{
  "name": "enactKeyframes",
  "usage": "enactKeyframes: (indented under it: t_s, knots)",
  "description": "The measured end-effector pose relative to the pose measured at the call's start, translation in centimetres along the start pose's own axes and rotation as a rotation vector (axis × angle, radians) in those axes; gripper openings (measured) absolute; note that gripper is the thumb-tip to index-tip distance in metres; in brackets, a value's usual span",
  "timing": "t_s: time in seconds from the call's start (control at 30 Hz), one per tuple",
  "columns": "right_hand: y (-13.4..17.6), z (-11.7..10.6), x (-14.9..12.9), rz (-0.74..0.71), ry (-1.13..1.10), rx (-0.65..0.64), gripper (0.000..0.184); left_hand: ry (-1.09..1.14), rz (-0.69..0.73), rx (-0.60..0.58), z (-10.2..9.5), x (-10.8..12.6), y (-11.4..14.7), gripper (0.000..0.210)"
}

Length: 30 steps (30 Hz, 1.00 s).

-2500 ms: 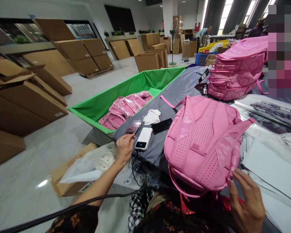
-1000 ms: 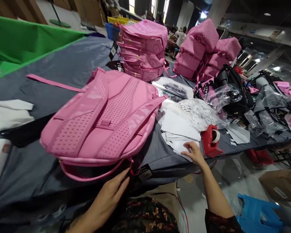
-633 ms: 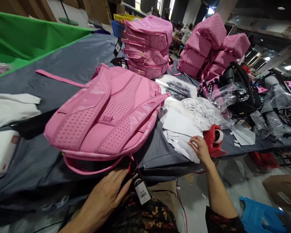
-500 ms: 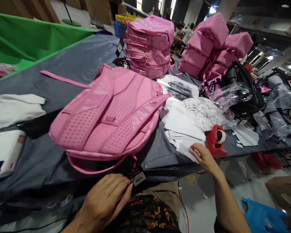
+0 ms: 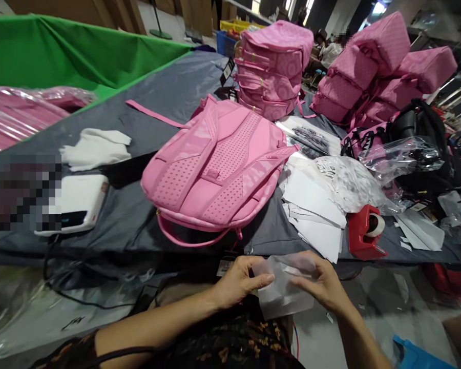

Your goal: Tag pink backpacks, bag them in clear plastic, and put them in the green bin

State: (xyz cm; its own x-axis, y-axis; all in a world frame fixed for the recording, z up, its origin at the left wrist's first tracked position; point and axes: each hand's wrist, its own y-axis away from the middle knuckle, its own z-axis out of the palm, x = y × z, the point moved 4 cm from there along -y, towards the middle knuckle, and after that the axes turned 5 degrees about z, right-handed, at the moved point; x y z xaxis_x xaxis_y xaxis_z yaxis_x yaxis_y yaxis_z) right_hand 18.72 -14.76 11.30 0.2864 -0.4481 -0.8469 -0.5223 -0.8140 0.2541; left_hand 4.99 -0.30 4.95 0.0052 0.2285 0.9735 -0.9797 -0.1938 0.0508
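Between my two hands, just off the table's front edge, is a translucent white sheet of paper (image 5: 284, 300). My left hand (image 5: 240, 282) pinches its left side between thumb and fingers. Its right side is gripped by my right hand (image 5: 320, 282), with the fingers partly behind the sheet. Beyond my left hand a pink backpack (image 5: 218, 169) lies with its straps up and its top handle towards me. A hang tag (image 5: 225, 267) dangles below the handle, partly hidden by my left hand. A stack of white paper sheets (image 5: 311, 220) lies just beyond my right hand.
A red tape dispenser (image 5: 363, 233) stands right of the papers. Pink backpacks (image 5: 274, 66) are piled behind, with pink bags (image 5: 369, 72) further right. A white device (image 5: 82, 200) and white cloth (image 5: 98, 148) lie left. Clear plastic bags (image 5: 349, 179) cover the right side.
My right hand has brought a sheet from the paper stack towards me. My left hand has moved right from beside the hang tag and now grips the sheet. The view has shifted left.
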Motion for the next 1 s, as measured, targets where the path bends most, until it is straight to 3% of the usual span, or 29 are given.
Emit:
enactKeyframes:
  t_s: [0.07,0.13,0.2,0.23,0.37,0.43,0.5,0.57,0.7,0.8,0.9,1.0]
  knots:
    - [0.1,-0.1,1.1,-0.027,0.054,0.197,0.041,-0.184,0.076,0.099,-1.5,0.2,1.7,0.036]
    - [0.1,-0.2,1.7,-0.092,0.124,0.293,0.039,-0.441,0.205,0.362,-3.9,0.5,3.8,0.028]
    - [0.0,-0.2,2.1,-0.136,0.196,0.226,0.034,-0.641,0.292,0.582,-5.9,0.6,5.7,0.031]
    - [-0.2,0.0,2.1,-0.134,0.228,0.136,0.033,-0.706,0.297,0.607,-6.5,0.4,6.2,0.036]
    - [-1.3,1.7,1.0,-0.078,0.315,-0.264,0.026,-0.745,0.149,0.434,-6.6,-0.7,4.3,0.054]
    - [-2.3,2.0,0.0,-0.131,0.291,-0.313,0.027,-0.682,0.051,0.431,-6.6,-0.9,2.2,0.049]
    - [-3.4,1.1,-0.6,-0.188,0.262,-0.25,0.031,-0.603,-0.006,0.461,-6.9,-0.8,0.6,0.04]
    - [-4.5,-0.8,-0.6,-0.203,0.276,-0.142,0.034,-0.492,-0.008,0.412,-7.2,-0.6,-0.2,0.033]
    - [-6.3,-3.7,-0.3,-0.242,0.399,0.078,0.034,-0.124,-0.012,0.266,-7.1,-0.5,1.1,0.049]
    - [-8.0,-0.9,-0.9,-0.245,0.5,-0.018,0.032,-0.029,0.041,0.327,-6.4,0.5,2.7,0.05]
    - [-10.3,4.2,-2.3,-0.214,0.439,-0.256,0.042,-0.27,0.125,0.374,-5.2,1.3,3.4,0.036]
    - [-12.5,6.9,-3.7,-0.159,0.221,-0.264,0.059,-0.621,0.277,0.336,-3.9,1.4,3.2,0.023]
